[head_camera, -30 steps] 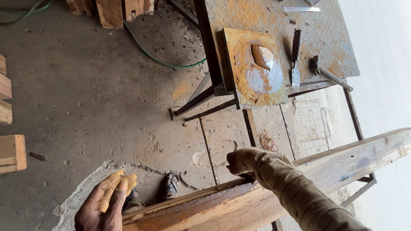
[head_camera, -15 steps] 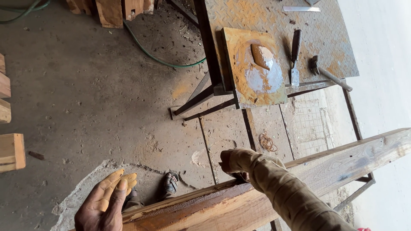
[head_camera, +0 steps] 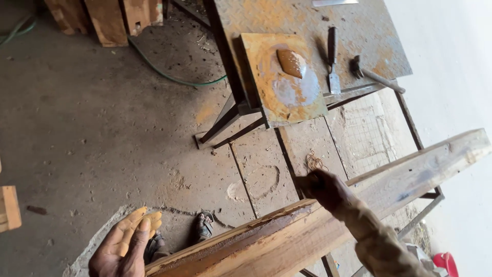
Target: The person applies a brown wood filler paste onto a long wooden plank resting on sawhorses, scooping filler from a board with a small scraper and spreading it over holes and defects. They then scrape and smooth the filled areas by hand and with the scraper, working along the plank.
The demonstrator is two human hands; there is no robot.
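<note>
Head view: I note that the right hand [head_camera: 322,189] has slid a little leftward along the long wooden plank [head_camera: 328,225] compared with a second ago, and the whole scene has drifted slightly as the head has tilted; I read this as a small adjustment of the hand's position on the plank rather than a lift or a release. The right hand rests against the far upper edge of the plank, fingers curled over it, but motion blur keeps me from telling whether they truly close on the wood. The left hand [head_camera: 125,246] has stayed where it was, near and at the left, just beside the plank's near end, fingers extended and flat, smeared with a yellowish paste, holding nothing. The plank runs diagonally from the near left to the far right, between the two hands. A sandalled foot [head_camera: 204,225] stands on the concrete floor [head_camera: 92,133] just behind it. Well apart, at the far side, a rusty metal table [head_camera: 287,18] carries a smeared board [head_camera: 266,97], a putty knife [head_camera: 332,59] and a hammer [head_camera: 371,74].
</note>
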